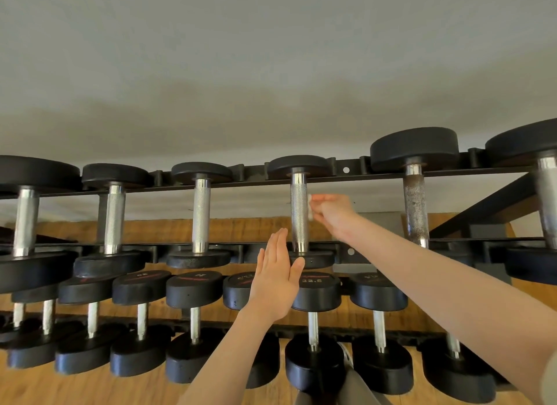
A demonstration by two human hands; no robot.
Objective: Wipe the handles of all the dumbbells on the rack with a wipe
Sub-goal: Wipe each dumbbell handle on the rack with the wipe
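A black two-tier rack (346,170) holds black dumbbells with knurled steel handles. My right hand (333,209) pinches a small white wipe (309,205) against the right side of the fourth top-row handle (299,211). My left hand (278,276) hovers flat with straight fingers just below and left of that handle, in front of the lower-row dumbbells; it holds nothing. Other top-row handles stand to the left (201,214) and right (416,207), the right one looking rusty.
The lower tier carries several smaller dumbbells, one marked 22.5 (315,293). Wooden floor (99,389) lies below the rack and a plain grey wall (271,73) rises behind it. A diagonal black rack brace (482,211) crosses at the right.
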